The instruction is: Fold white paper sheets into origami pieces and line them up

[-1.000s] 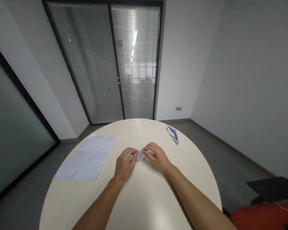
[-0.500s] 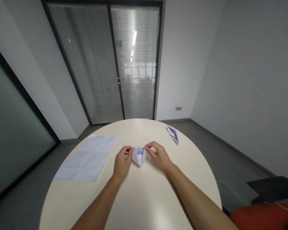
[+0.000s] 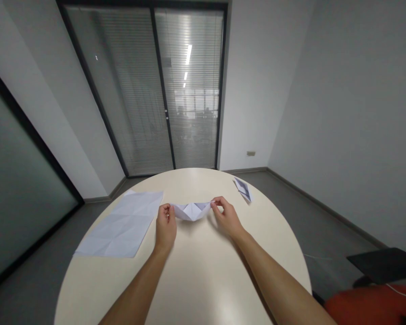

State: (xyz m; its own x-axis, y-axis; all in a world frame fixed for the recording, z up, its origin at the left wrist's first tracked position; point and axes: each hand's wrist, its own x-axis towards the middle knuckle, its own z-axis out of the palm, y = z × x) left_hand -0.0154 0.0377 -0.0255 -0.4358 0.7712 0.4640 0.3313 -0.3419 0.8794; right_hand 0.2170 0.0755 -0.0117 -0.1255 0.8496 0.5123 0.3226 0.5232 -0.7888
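A white folded paper boat [image 3: 192, 212] is stretched between my two hands over the middle of the table. It is wide and low, with a raised peak at its centre and a pointed end on each side. My left hand [image 3: 166, 226] pinches its left end between thumb and fingers. At the other end, my right hand [image 3: 227, 218] is closed on the right tip. A shadow lies on the table just under the paper.
Creased white paper sheets [image 3: 123, 225] lie at the left of the round cream table [image 3: 186, 280]. Another small folded paper [image 3: 243, 189] rests near the far right edge. A red chair seat [image 3: 372, 304] and a black panel [image 3: 385, 265] stand at the lower right.
My hands have moved apart, the left one further left and the right one slightly right. The paper between them has gone from a narrow, downward-pointed shape to a wide boat shape.
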